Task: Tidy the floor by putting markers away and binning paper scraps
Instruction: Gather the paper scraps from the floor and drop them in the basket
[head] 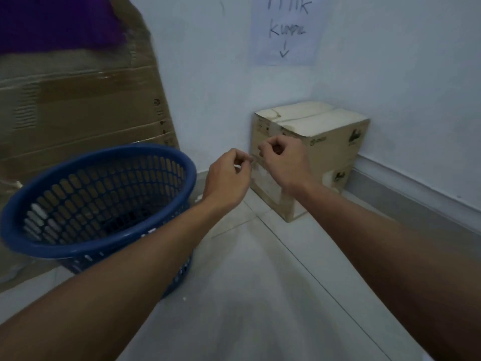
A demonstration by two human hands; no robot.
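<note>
Both grips pinched shut, left hand (229, 175) and right hand (282, 160) close together mid-air, holding what looks like a thin scrap, too blurred to confirm; likely binning step, next move needs carrying left over blue basket (99, 246) and releasing.

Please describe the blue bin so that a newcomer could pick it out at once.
Start at the big taped brown cardboard box on the left. Right before it stands the round blue plastic basket with slotted lattice walls, the only blue, open-topped thing there.
</note>
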